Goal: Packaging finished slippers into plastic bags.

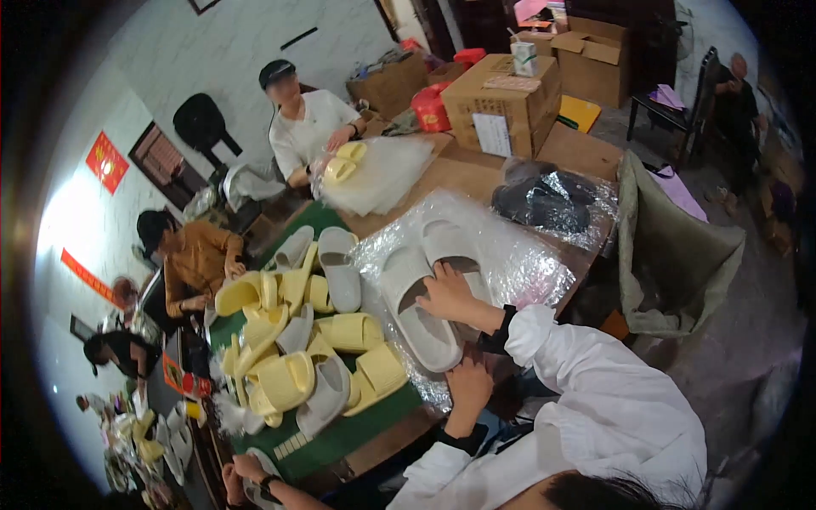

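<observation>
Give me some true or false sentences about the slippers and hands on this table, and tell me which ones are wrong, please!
1. Yellow and grey slippers are heaped on a green mat. True.

2. The white-sleeved right hand is touching a yellow slipper. False: it touches a light grey slipper.

3. The white-sleeved left hand is by the heel end of that same slipper. True.

4. The small carton stands on the floor. False: it stands on top of a big cardboard box.

5. The person in the black cap has yellow slippers in front of them. True.
</observation>
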`<state>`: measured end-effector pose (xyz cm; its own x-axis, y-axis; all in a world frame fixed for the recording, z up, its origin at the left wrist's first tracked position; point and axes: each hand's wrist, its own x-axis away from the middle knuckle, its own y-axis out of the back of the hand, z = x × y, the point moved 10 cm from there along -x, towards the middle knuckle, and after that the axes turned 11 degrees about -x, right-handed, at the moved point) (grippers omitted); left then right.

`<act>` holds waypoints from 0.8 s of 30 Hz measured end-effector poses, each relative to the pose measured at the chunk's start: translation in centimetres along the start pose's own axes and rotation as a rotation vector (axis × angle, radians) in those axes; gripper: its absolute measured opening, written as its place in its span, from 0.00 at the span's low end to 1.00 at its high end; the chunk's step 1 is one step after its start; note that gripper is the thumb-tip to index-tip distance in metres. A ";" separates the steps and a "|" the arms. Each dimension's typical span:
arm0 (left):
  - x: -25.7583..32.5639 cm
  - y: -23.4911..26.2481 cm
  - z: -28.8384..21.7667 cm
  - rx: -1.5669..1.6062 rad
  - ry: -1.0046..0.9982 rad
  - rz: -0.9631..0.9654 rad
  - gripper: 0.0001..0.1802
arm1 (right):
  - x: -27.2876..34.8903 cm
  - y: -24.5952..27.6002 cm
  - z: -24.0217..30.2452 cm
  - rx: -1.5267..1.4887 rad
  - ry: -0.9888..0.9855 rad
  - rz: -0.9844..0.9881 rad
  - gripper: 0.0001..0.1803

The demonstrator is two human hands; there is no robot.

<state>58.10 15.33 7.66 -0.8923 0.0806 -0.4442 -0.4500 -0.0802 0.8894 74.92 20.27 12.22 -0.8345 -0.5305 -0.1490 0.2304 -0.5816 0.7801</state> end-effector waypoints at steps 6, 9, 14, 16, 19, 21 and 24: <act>-0.6 -0.5 -0.7 0.128 -0.064 0.174 0.16 | -1.0 -0.8 -2.4 -0.051 0.013 0.123 0.27; -0.7 0.2 -0.2 0.181 -0.045 0.082 0.15 | -1.4 -0.1 -1.4 -0.051 0.039 0.077 0.25; -0.5 -1.5 0.4 0.158 -0.059 0.199 0.13 | -0.6 5.2 1.8 -0.196 0.199 -0.236 0.19; -0.2 -1.5 0.8 0.148 -0.049 0.183 0.12 | 0.5 6.9 2.6 -0.320 0.245 -0.277 0.19; -0.8 -2.2 1.0 0.106 -0.034 0.330 0.14 | 3.9 10.2 3.0 -0.486 0.306 -0.409 0.19; -0.6 -0.5 1.5 0.134 -0.005 0.104 0.21 | 6.8 12.6 3.7 -0.757 0.471 -0.410 0.23; -2.6 0.5 1.8 0.212 -0.009 0.142 0.28 | 9.2 13.0 3.1 -0.931 0.469 -0.088 0.25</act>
<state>60.29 16.89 9.44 -0.9451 0.0928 -0.3132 -0.3018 0.1187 0.9459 68.68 9.75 22.87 -0.6350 -0.5338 -0.5584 0.6389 -0.7693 0.0088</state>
